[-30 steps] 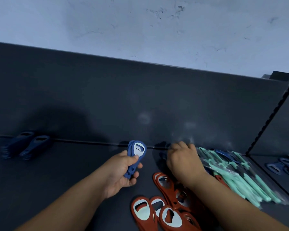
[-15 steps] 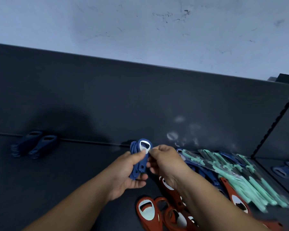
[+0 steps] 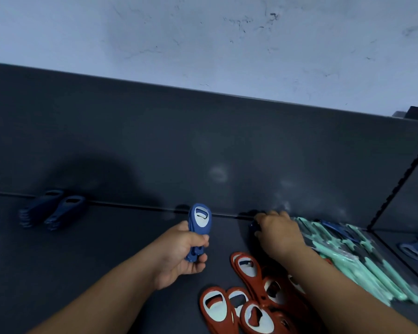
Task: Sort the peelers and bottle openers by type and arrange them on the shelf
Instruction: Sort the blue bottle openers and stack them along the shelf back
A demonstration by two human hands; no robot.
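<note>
My right hand (image 3: pixel 278 235) is back beside the mint peelers (image 3: pixel 362 266), fingers curled, hold unclear. My left hand (image 3: pixel 179 256) clasps the blue bottle openers (image 3: pixel 200 218); I judge another blue is next.

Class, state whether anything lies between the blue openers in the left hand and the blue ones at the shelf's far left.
Nothing visible: only bare shelf separates the held blue openers from the far-left blue openers. The red openers lie to the right.

You face a pale, scuffed wall (image 3: pixel 203 44) with hairline cracks. Below it stands a dark shelf (image 3: pixel 227 121): its back panel (image 3: pixel 275 153) meets the deck (image 3: pixel 70 273) along a seam (image 3: pixel 130 205), and a notched upright (image 3: pixel 403 179) rises at your right. The light is dim, and a soft shadow (image 3: pixel 94 174) lies on the panel.
</note>
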